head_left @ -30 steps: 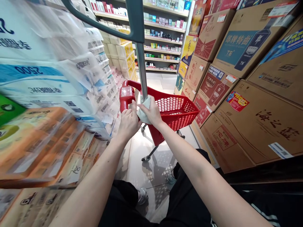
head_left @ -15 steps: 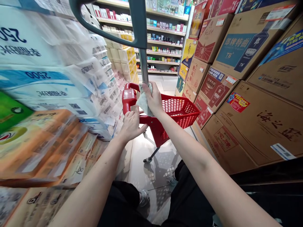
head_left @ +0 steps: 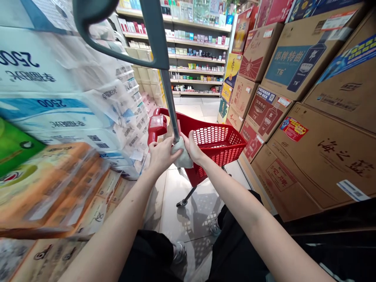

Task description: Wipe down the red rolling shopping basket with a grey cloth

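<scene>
Cloth (head_left: 184,157) low on the pole (head_left: 171,103), pinched in curled fingers of left hand (head_left: 161,155), beside half-spread fingers of right hand (head_left: 194,150), hold there hard to see. Likely soft, light; best held by the middle.

Upside-down "2500" on white-blue packs (head_left: 66,111), "郎牌特曲" and "T6" on a brown carton (head_left: 289,64)

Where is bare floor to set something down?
Bare floor shows between the cart and the far shelves, and between the cart and the shoes. Crowded: the left side with packs, the right with boxes, and the pole, where left hand and right hand touch the cloth.
</scene>
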Motion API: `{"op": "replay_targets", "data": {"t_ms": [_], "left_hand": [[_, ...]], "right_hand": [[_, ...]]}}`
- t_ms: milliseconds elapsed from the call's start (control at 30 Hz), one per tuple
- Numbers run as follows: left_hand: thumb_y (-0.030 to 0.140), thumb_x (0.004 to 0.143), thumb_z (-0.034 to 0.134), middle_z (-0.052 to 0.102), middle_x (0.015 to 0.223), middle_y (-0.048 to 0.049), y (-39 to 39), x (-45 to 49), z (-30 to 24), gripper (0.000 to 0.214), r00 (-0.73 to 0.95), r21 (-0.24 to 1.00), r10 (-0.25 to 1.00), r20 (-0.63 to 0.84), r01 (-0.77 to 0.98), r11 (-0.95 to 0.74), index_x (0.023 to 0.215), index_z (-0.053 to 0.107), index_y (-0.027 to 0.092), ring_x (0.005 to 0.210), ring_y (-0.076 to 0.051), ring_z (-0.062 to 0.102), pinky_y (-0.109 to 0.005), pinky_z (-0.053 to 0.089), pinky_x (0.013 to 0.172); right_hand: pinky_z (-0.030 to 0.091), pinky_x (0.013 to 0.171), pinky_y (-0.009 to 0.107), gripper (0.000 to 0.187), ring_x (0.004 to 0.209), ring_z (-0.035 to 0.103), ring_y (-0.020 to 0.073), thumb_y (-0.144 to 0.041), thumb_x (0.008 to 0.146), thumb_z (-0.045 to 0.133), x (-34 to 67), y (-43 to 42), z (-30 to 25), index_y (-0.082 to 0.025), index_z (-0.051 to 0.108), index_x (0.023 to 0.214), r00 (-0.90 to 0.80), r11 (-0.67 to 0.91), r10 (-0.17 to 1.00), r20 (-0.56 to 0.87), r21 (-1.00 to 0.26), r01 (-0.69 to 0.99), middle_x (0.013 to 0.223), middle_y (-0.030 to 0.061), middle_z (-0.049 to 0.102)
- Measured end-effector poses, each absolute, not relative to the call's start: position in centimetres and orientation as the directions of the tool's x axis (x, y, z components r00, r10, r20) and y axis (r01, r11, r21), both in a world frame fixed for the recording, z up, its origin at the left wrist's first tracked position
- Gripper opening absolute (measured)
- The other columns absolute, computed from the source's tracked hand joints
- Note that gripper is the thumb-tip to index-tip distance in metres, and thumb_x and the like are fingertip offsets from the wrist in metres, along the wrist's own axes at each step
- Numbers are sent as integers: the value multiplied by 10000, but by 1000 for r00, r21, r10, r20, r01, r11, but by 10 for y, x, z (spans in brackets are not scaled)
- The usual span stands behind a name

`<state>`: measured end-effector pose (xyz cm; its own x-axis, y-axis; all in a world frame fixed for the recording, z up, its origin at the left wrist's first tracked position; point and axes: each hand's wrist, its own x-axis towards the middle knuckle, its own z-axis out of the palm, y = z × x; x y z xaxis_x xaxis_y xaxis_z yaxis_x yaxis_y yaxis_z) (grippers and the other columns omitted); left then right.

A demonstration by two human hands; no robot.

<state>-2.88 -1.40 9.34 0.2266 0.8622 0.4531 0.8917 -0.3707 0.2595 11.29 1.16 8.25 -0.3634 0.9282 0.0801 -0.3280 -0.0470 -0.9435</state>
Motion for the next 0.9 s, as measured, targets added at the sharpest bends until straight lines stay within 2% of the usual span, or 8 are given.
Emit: {"op": "replay_targets", "data": {"t_ms": [167, 333, 433, 500, 567, 633, 733, 900], "left_hand": [[350, 782, 617, 646, 1254, -99, -11, -29, 78, 525, 80, 369, 806, 586, 859, -353, 1265, 466, 209, 1026, -237, 646, -431, 327, 994], [344, 839, 578, 660, 1216, -102, -11, -31, 70, 155, 259, 201, 748, 611, 864, -463, 931, 569, 220, 1153, -277, 589, -495, 276, 1054], [337, 871, 525, 639, 1242, -99, -13, -38, 77, 126, 327, 205, 735, 594, 822, -532, 890, 557, 217, 1168, -263, 574, -491, 302, 1066], [321, 871, 498, 635, 1222, -92, -15, -46, 84, 111, 305, 281, 741, 599, 786, -550, 869, 539, 218, 1144, -241, 575, -434, 382, 1013], [312, 859, 490, 652, 1128, -82, -16, -57, 92, 98, 206, 368, 769, 605, 785, -499, 850, 526, 222, 1044, -226, 593, -379, 447, 902], [316, 845, 497, 656, 1015, -68, -15, -67, 99, 95, 67, 421, 789, 611, 817, -395, 836, 521, 224, 937, -223, 594, -363, 459, 822], [322, 824, 524, 640, 961, -60, -10, -73, 105, 98, -49, 430, 773, 633, 852, -299, 823, 503, 226, 903, -229, 585, -368, 455, 801], [354, 859, 521, 632, 904, -40, -11, -53, 102, 142, -60, 489, 783, 619, 810, -324, 917, 495, 227, 844, -219, 607, -356, 464, 771]], "right_hand": [[320, 1183, 389, 834, 1428, 406, 183, -705, 954, 9, 112, -1, 92, -190, 167, 1591, -340, -103, 938, 63, -886, -451, 1555, 83, 421], [319, 1183, 315, 857, 1422, 415, 160, -699, 954, -1, 108, -6, 96, -159, 268, 1563, -310, -50, 946, 95, -902, -430, 1532, 93, 455], [352, 1164, 338, 921, 1413, 432, 170, -736, 920, -42, 115, 5, 84, -161, 293, 1557, -262, 34, 959, 111, -959, -280, 1546, 101, 435], [368, 1150, 363, 974, 1390, 465, 192, -781, 886, -36, 124, 15, 71, -180, 419, 1504, -214, 111, 969, 124, -991, -71, 1486, 99, 513], [350, 1155, 380, 981, 1364, 495, 209, -800, 877, -7, 132, 23, 58, -197, 559, 1405, -164, 183, 973, 160, -973, 137, 1400, 91, 597], [314, 1170, 383, 968, 1349, 511, 217, -785, 893, 2, 138, 29, 49, -198, 650, 1310, -132, 231, 970, 203, -940, 250, 1334, 90, 648], [319, 1157, 376, 957, 1283, 573, 218, -743, 922, -16, 140, 31, 41, -195, 696, 1252, -120, 251, 966, 227, -931, 265, 1195, 98, 722], [408, 1067, 352, 908, 1150, 656, 212, -720, 947, 15, 137, 27, 36, -217, 724, 1207, -111, 268, 962, 248, -936, 228, 1041, 83, 768]]}}
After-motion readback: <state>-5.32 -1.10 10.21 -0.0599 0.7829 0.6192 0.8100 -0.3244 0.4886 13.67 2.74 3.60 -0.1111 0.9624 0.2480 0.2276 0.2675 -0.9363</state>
